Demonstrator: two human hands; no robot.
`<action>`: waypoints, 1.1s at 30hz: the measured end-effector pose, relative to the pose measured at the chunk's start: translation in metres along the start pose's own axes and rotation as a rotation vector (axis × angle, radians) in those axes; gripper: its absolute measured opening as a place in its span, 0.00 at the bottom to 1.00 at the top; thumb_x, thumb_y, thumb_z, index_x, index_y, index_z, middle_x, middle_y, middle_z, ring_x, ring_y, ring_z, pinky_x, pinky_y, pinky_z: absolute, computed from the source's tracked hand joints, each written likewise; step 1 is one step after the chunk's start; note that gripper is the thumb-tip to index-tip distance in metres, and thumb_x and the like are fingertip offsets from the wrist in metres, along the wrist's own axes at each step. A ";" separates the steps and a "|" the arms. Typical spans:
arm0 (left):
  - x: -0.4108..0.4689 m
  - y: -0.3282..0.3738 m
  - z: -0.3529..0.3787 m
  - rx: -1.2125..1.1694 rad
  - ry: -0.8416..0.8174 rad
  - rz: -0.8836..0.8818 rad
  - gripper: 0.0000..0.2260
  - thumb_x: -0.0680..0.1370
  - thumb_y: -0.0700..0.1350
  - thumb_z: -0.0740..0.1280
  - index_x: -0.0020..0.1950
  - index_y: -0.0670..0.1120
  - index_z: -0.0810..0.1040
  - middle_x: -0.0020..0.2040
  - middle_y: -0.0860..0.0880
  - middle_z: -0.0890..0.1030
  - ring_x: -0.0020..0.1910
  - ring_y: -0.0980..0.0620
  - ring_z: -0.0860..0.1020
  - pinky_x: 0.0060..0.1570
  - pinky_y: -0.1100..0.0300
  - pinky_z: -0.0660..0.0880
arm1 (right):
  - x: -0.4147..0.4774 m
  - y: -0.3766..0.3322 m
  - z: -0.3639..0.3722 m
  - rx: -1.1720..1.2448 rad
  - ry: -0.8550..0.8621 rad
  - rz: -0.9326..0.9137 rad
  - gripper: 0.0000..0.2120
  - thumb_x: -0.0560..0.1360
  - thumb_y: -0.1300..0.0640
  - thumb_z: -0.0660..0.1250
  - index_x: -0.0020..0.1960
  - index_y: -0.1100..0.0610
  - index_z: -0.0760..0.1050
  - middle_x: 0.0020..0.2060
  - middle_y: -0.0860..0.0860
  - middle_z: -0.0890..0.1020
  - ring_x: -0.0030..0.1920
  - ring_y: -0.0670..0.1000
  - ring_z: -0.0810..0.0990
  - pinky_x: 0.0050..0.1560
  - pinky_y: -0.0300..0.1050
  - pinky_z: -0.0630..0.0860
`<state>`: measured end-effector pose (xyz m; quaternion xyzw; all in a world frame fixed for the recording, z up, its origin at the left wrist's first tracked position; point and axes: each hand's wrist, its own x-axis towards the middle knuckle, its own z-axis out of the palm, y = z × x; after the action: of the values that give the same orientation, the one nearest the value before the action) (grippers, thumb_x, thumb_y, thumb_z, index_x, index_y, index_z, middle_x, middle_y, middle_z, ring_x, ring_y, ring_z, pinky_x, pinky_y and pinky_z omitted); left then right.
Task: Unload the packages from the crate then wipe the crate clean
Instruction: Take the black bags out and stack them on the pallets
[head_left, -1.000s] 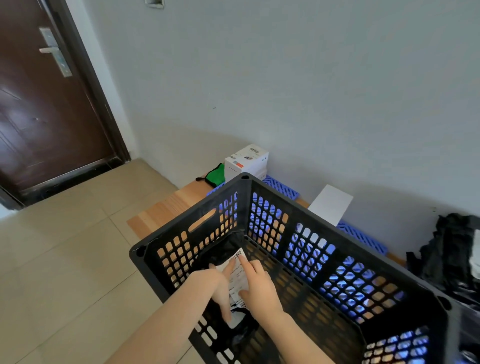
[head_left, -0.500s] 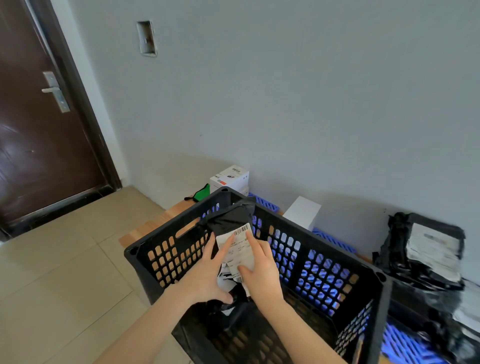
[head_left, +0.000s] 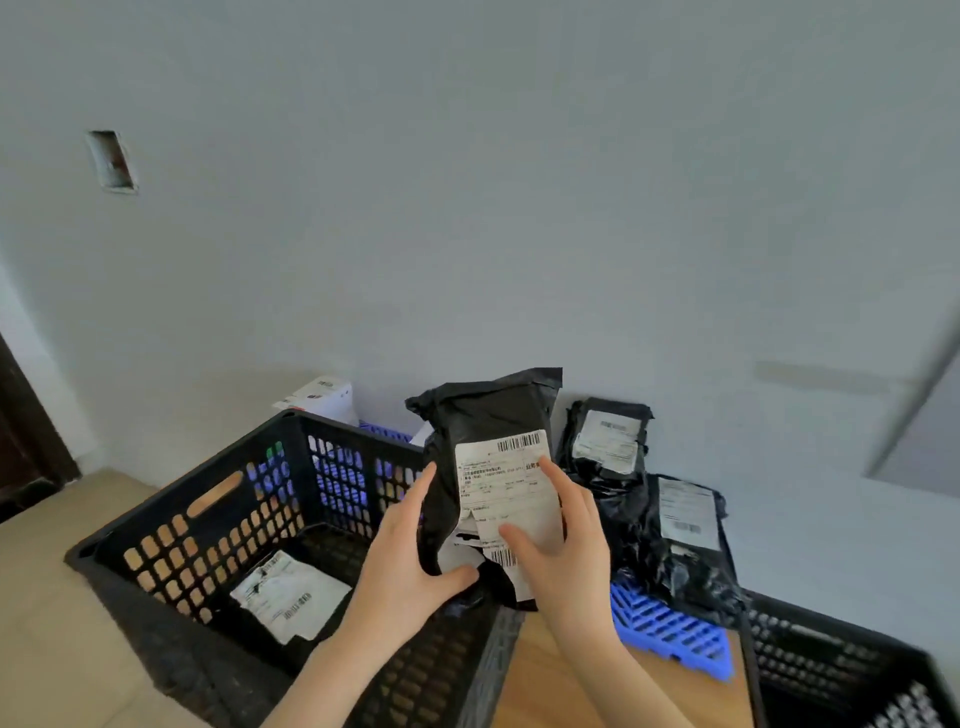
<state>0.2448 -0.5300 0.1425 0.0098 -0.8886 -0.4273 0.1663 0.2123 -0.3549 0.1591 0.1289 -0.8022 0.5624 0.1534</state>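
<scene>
**Inspector:** State of the hands?

**Recorder:** The left hand (head_left: 410, 561) grips the lower left edge of the black package (head_left: 483, 415), with the thumb across its front. The right hand (head_left: 561, 540) holds the package's right side, fingers and thumb on the white label.

**Inspector:** Position of that package?

**Recorder:** It is upright, raised above the right rim of the black crate (head_left: 208, 519).

**Inspector:** Crate contents?

**Recorder:** One labelled package (head_left: 291, 592) lies flat on the crate floor, near the left wall.

**Inspector:** Outside the crate?

**Recorder:** A pile of black packages (head_left: 649, 519) rests on a blue grid panel (head_left: 660, 623) just right of the crate, against the wall.
</scene>
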 end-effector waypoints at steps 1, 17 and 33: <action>-0.004 0.013 0.013 -0.013 -0.015 0.032 0.49 0.66 0.53 0.79 0.75 0.67 0.49 0.66 0.62 0.66 0.64 0.67 0.63 0.61 0.67 0.63 | -0.006 0.003 -0.018 0.009 0.024 0.002 0.34 0.71 0.59 0.74 0.69 0.39 0.64 0.59 0.34 0.69 0.59 0.28 0.67 0.50 0.21 0.67; -0.024 0.103 0.217 -0.221 -0.285 0.118 0.44 0.71 0.51 0.76 0.73 0.70 0.49 0.64 0.70 0.65 0.61 0.82 0.60 0.54 0.82 0.61 | -0.052 0.107 -0.186 -0.156 0.203 0.159 0.31 0.76 0.61 0.67 0.71 0.38 0.61 0.66 0.34 0.61 0.67 0.35 0.62 0.65 0.35 0.65; 0.047 0.061 0.375 -0.143 -0.439 -0.034 0.37 0.76 0.46 0.71 0.67 0.75 0.51 0.77 0.57 0.51 0.66 0.65 0.64 0.55 0.83 0.58 | 0.037 0.262 -0.213 -0.206 0.138 0.496 0.27 0.75 0.61 0.69 0.71 0.46 0.67 0.65 0.42 0.66 0.60 0.31 0.66 0.49 0.18 0.65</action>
<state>0.0937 -0.2156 -0.0146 -0.0802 -0.8708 -0.4836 -0.0381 0.1003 -0.0681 0.0154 -0.1263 -0.8499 0.5058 0.0774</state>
